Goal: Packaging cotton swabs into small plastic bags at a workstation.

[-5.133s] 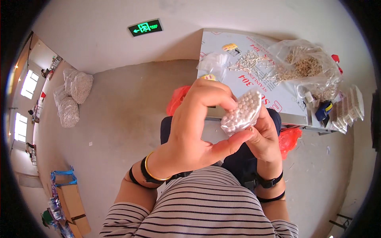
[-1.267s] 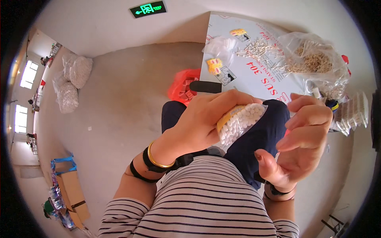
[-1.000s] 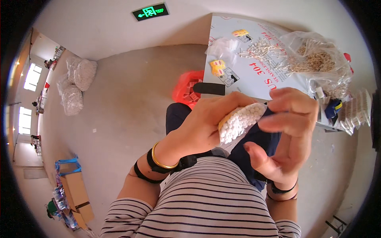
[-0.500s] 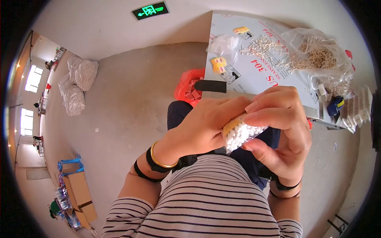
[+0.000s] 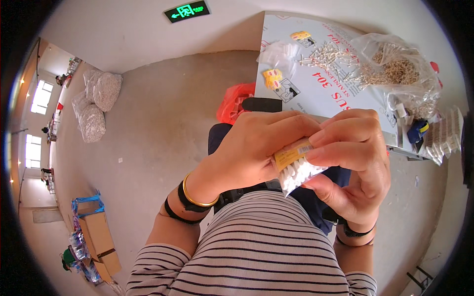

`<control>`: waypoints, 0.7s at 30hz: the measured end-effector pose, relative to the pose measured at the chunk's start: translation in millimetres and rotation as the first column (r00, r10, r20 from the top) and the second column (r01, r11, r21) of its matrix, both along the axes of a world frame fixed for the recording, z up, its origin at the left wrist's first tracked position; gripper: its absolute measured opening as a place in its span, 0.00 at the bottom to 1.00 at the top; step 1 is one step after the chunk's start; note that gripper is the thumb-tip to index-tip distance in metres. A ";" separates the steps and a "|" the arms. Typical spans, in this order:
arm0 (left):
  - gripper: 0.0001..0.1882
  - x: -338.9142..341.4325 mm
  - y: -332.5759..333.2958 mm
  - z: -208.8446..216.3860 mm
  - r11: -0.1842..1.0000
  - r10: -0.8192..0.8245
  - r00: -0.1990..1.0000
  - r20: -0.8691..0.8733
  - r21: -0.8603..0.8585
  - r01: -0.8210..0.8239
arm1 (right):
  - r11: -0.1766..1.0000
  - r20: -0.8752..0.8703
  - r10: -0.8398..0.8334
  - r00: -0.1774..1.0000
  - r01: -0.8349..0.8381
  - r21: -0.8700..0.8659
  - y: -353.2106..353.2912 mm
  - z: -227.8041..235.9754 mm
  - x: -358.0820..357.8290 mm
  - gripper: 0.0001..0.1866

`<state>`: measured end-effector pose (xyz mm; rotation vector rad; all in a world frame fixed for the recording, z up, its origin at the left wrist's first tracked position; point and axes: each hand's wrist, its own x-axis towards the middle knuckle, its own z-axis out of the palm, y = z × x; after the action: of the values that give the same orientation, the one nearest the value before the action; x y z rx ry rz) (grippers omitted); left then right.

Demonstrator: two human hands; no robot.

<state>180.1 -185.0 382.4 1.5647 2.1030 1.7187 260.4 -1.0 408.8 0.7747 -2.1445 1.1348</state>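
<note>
At far left, we have sacks [image 5: 104,91] on the floor. Next, a red bag [image 5: 227,106] lies near the left edge of the table [image 5: 310,101]. Our left hand [image 5: 252,150] grips the left end of the swab bag [image 5: 298,170]. We hold this bag between both hands, yellow label [image 5: 290,155] showing. Our right hand [image 5: 353,163] pinches its right end between thumb and fingers. Farther right, a clear bag [image 5: 368,43] rests on the table.

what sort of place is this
Likely a packing workshop, judging by the held cotton-swab packet, the loose cotton swabs on a worktable and the bulging plastic bags on the floor.
</note>
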 end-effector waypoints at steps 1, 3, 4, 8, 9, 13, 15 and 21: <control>0.18 -0.2 -0.4 -0.2 1.000 -0.001 1.000 0.000 0.000 0.001 | 1.000 0.000 -0.001 1.000 0.001 0.000 -0.8 -1.0 0.4 0.16; 0.18 -0.6 -1.5 -0.8 1.000 0.003 1.000 0.007 -0.014 -0.003 | 0.992 0.005 -0.050 0.999 0.050 -0.114 -3.6 -3.9 2.6 0.18; 0.18 -2.1 -1.9 -2.3 1.000 0.004 1.000 0.007 -0.014 -0.004 | 0.992 0.005 -0.048 0.999 0.048 -0.114 -3.1 -4.1 6.4 0.18; 0.18 -2.2 -2.0 -5.0 1.000 0.010 0.999 0.041 -0.018 -0.009 | 0.984 -0.004 -0.168 0.986 0.168 -0.058 -0.3 1.2 17.4 0.17; 0.18 -0.3 -2.1 -4.9 1.000 0.012 0.993 0.121 -0.018 -0.010 | 0.978 -0.054 -0.205 0.977 0.207 0.030 -0.3 3.0 17.8 0.17; 0.17 1.5 0.6 -10.7 0.998 -0.006 0.978 0.209 0.062 -0.007 | 0.986 -0.107 -0.162 0.981 0.158 -0.044 -11.9 -2.2 5.2 0.26; 0.16 -0.9 -3.0 -8.3 1.000 -0.011 0.988 0.153 0.028 0.007 | 0.990 -0.113 -0.144 0.983 0.143 -0.021 -6.4 3.8 9.7 0.28; 0.15 4.0 -6.2 6.3 0.995 -0.089 0.966 0.243 0.054 0.079 | 0.988 -0.095 -0.156 0.983 0.156 -0.012 -0.4 0.2 14.8 0.26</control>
<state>184.1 -191.2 388.7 1.3481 1.8678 1.8337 275.2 -1.4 409.0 0.6337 -2.0825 1.0004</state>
